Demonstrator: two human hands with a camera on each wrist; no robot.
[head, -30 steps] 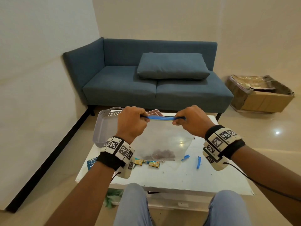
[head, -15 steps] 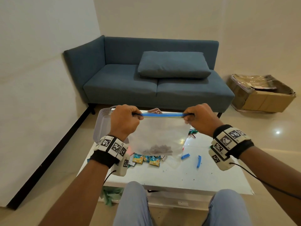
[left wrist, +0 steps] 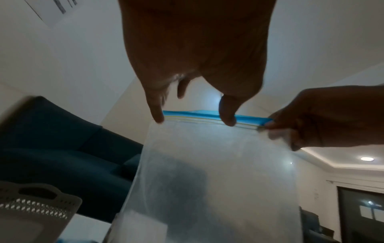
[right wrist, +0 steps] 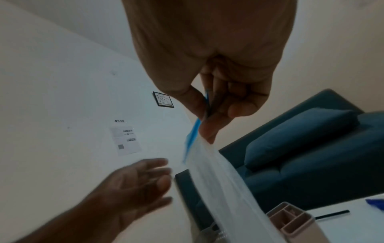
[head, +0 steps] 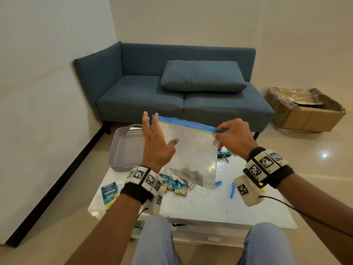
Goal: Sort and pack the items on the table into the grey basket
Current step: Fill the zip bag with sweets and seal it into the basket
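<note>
Head view: the clear zip bag [head: 193,150] with its blue seal strip hangs in the air above the white table [head: 219,207], dark crumbly contents, hard to identify, pooled at its bottom. The right hand [head: 234,137] pinches the strip's right end between thumb and fingers. The left hand [head: 156,142] is up beside the bag's left edge, fingers spread wide and holding nothing; in the left wrist view its fingertips [left wrist: 227,118] sit right at the seal, contact unclear through the blur. Behind the left hand, the grey basket [head: 122,150] sits on the table's far left corner. Below the bag lie colourful sachets [head: 174,185], a small box [head: 109,194], blue clips [head: 232,190] and some pens [head: 224,154].
</note>
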